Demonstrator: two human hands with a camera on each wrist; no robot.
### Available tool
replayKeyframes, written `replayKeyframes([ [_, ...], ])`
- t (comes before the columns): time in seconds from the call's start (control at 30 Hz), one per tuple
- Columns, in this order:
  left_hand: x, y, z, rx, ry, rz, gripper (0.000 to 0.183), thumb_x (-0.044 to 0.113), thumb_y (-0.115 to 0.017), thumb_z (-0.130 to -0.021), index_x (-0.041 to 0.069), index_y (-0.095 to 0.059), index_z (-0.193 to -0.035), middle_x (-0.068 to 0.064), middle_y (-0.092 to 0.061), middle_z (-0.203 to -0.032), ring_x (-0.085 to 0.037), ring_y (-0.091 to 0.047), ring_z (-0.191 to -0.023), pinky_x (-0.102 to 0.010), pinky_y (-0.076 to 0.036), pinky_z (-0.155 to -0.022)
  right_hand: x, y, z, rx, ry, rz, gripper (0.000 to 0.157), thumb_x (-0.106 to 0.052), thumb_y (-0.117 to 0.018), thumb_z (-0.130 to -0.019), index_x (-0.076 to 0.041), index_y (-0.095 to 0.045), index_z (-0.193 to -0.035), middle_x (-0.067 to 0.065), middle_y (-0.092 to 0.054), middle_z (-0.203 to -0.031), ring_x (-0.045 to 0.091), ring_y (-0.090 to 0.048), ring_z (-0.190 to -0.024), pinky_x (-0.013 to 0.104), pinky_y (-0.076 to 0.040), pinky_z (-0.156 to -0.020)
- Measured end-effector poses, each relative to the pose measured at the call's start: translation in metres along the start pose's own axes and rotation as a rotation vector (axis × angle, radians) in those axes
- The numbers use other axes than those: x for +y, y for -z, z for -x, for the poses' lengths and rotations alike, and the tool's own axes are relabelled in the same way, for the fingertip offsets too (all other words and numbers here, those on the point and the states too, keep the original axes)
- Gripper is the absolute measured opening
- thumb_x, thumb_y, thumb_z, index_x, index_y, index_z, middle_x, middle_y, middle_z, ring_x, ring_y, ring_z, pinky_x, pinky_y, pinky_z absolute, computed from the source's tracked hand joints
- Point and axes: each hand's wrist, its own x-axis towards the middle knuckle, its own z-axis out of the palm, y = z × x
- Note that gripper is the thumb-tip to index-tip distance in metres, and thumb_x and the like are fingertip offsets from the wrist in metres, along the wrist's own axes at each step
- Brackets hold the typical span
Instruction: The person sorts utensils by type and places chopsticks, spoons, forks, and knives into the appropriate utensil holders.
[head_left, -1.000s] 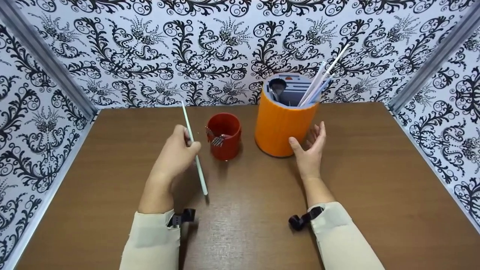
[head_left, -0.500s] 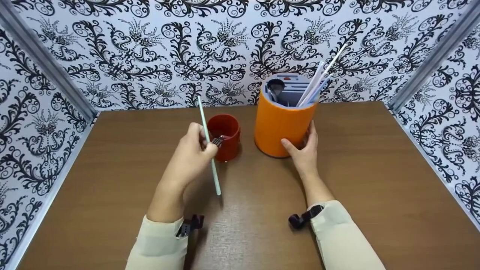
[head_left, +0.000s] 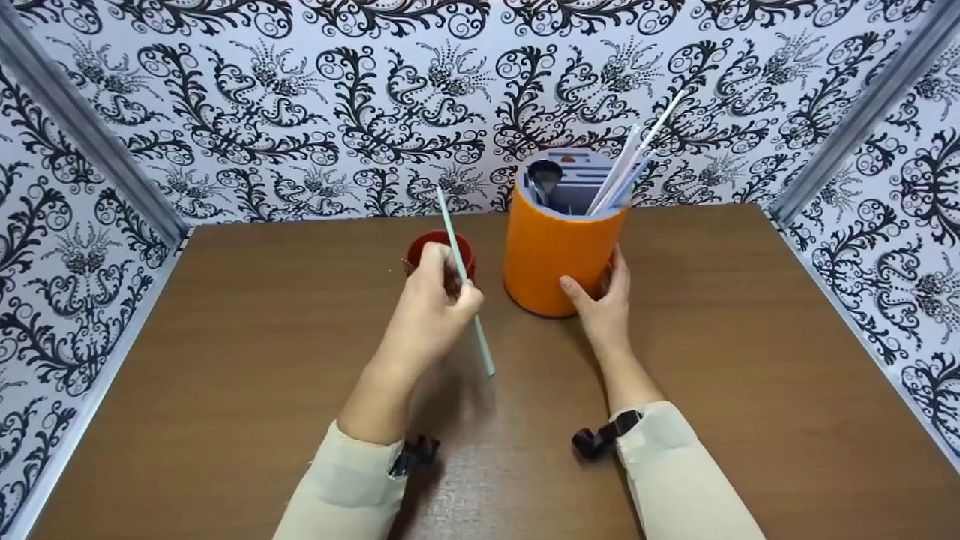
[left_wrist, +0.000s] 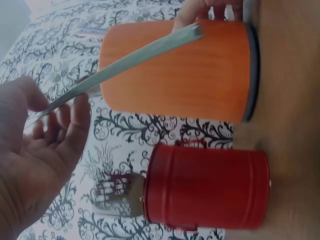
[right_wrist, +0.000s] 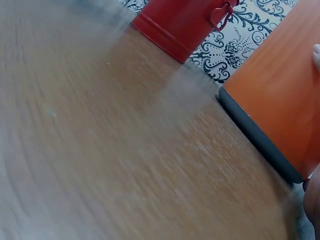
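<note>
In the head view my left hand [head_left: 424, 307] pinches a pale green straw [head_left: 482, 345] between thumb and fingers. The straw is tilted in the air, in front of the red cup [left_wrist: 210, 187], which the hand partly hides from above. A fork [left_wrist: 120, 195] sticks out of the cup's mouth in the left wrist view. My right hand [head_left: 609, 315] grips the lower right side of an orange utensil holder [head_left: 555, 259], thumb on its front and fingers around the side. The holder stands upright, with a black ladle [head_left: 545, 176] and several white and bluish straws [head_left: 619, 172] in it.
Both containers stand on a brown wooden table [head_left: 255, 337] near its back edge, the cup left of the holder. A wall with black scroll patterns [head_left: 270, 127] rises behind, and similar panels flank both sides.
My left hand has carried the pale green straw rightward, from left of the red cup to in front of it. My right hand has closed in from beside the orange holder to grip it.
</note>
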Motion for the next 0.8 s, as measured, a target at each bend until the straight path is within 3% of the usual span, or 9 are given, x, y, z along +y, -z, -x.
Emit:
replayKeyframes([
  [0.17,0.015,-0.012,-0.013,0.103,-0.091,0.183,0.02,-0.001,-0.058,-0.088,0.002,-0.046,-0.104,-0.009,-0.054,-0.09,-0.018,-0.053,-0.077,-0.022,-0.047,-0.066,0.002,-0.001,0.0,0.0,0.013,-0.007,0.096,-0.02,-0.08,-0.087,-0.013,-0.024,-0.165,0.012,-0.031,-0.166,0.028,-0.038,-0.15,0.043,-0.031,-0.127],
  [0.3,0.031,-0.019,-0.028,0.161,-0.163,0.272,0.02,0.0,-0.056,-0.089,0.001,-0.045,-0.106,-0.009,-0.054,-0.092,-0.017,-0.055,-0.076,-0.023,-0.05,-0.066,0.003,-0.002,0.0,0.018,0.037,-0.038,0.095,-0.019,-0.081,-0.086,-0.013,-0.027,-0.164,0.01,-0.034,-0.164,0.025,-0.042,-0.146,0.042,-0.035,-0.123],
  [0.57,0.068,-0.024,-0.059,0.257,-0.3,0.358,0.017,0.0,-0.054,-0.095,0.001,-0.043,-0.107,-0.01,-0.054,-0.093,-0.019,-0.059,-0.082,-0.029,-0.057,-0.071,0.001,-0.002,0.001,0.016,0.039,-0.049,0.096,-0.021,-0.083,-0.086,-0.013,-0.027,-0.164,0.01,-0.035,-0.163,0.025,-0.043,-0.146,0.041,-0.033,-0.125],
  [0.7,0.081,-0.034,-0.073,0.248,-0.371,0.374,0.015,-0.002,-0.052,-0.099,-0.001,-0.041,-0.11,-0.014,-0.052,-0.101,-0.021,-0.06,-0.09,-0.033,-0.062,-0.078,0.001,-0.001,0.002,0.008,0.024,-0.038,0.096,-0.022,-0.083,-0.087,-0.014,-0.026,-0.164,0.01,-0.033,-0.164,0.024,-0.042,-0.147,0.041,-0.032,-0.126],
  [0.8,0.083,-0.043,-0.082,0.235,-0.401,0.321,0.015,-0.001,-0.052,-0.1,-0.001,-0.042,-0.111,-0.016,-0.05,-0.105,-0.022,-0.059,-0.095,-0.031,-0.061,-0.079,0.001,-0.001,0.001,0.002,0.01,-0.036,0.095,-0.021,-0.082,-0.088,-0.014,-0.026,-0.164,0.009,-0.032,-0.164,0.025,-0.042,-0.147,0.041,-0.032,-0.126],
])
